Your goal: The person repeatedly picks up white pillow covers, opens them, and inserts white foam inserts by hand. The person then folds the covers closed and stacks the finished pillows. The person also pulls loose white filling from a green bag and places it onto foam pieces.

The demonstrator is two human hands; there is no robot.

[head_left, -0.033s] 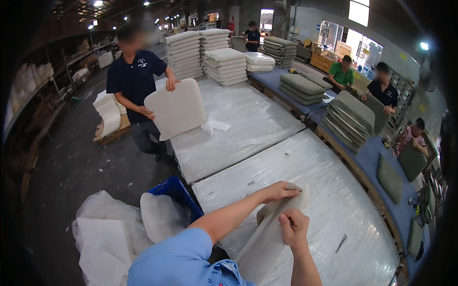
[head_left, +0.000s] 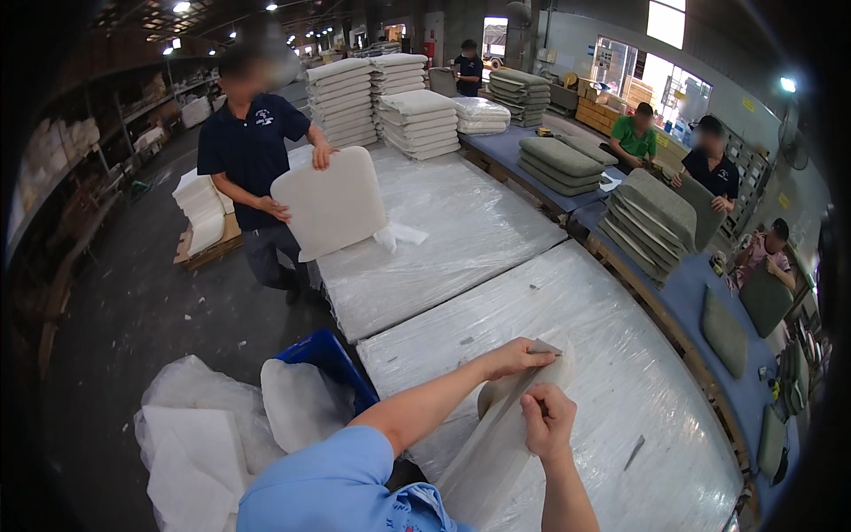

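A pale seat cushion (head_left: 479, 465) stands on its edge in front of me, with a grey strip (head_left: 544, 347) running along its upward side. My left hand (head_left: 512, 359) pinches the strip near the cushion's far end. Close by on the right, my right hand (head_left: 550, 422) is closed with its fingers curled in, against or just beside the cushion's edge. What these fingers hold, if anything, is hidden. Beneath lies a plastic-wrapped white surface (head_left: 647, 372).
Across from me a co-worker (head_left: 253, 151) holds a pale cushion (head_left: 332, 204) upright. A blue bin (head_left: 332, 348) and plastic bags (head_left: 186, 390) stand at my left. Stacks of white cushions (head_left: 417, 124) rise at the back. Several people sit or stand along a blue table (head_left: 709, 310) with green cushions.
The co-worker's cushion has shifted very slightly to the right. My hands have barely moved.
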